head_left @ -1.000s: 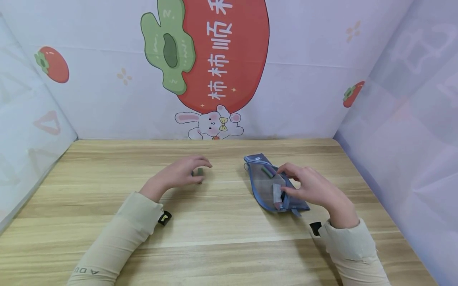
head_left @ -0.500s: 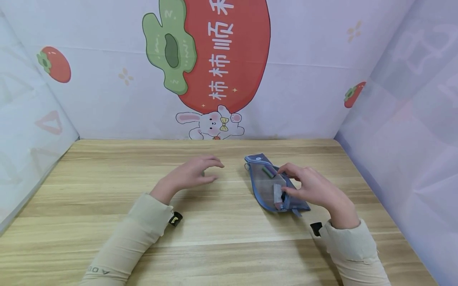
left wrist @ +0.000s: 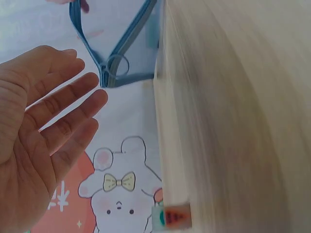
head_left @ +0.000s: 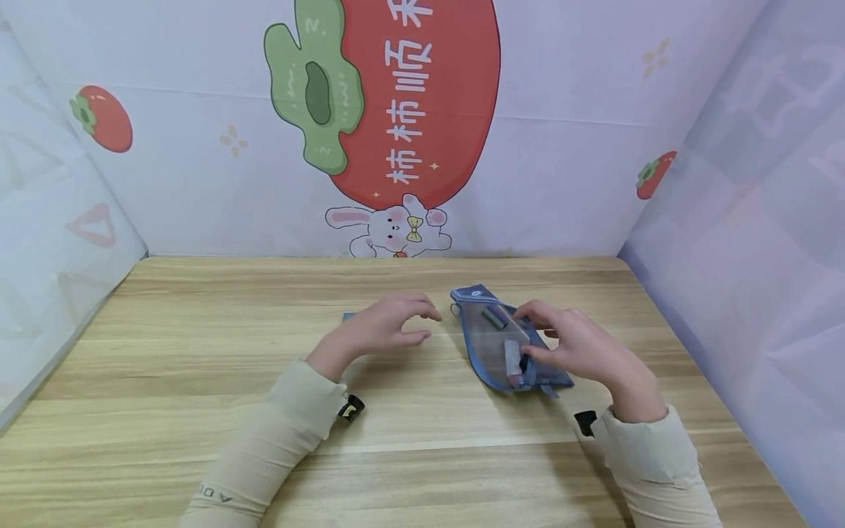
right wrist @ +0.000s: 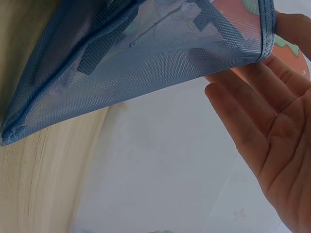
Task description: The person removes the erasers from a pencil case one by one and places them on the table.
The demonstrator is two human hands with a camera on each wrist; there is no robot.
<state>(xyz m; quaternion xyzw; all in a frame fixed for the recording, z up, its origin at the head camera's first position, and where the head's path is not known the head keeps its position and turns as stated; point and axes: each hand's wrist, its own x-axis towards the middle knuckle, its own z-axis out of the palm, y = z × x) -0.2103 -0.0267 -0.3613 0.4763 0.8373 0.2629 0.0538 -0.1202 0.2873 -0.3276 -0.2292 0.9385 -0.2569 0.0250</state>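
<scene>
A blue mesh zip pouch (head_left: 483, 358) lies at the right of the table, its mouth held raised. My right hand (head_left: 587, 348) pinches its edge; in the right wrist view the thumb is on one side of the mesh (right wrist: 160, 73) and the fingers on the other. Through the mesh show a green and purple pair of small pieces (head_left: 496, 317) and a pale stick-like item (head_left: 512, 357). My left hand (head_left: 386, 326) hovers left of the pouch with relaxed fingers and nothing in them. In the left wrist view the pouch's ring (left wrist: 119, 66) appears beyond the fingertips.
Behind the left hand a small blue item (head_left: 348, 316) peeks out on the wooden table (head_left: 396, 469). A small block with an orange and green print (left wrist: 172, 217) shows in the left wrist view. Printed white sheets (head_left: 561, 183) wall the table at the back and sides.
My left hand has moved right, towards the pouch, baring part of the small blue item behind it. The right hand keeps its grip on the pouch, almost unmoved.
</scene>
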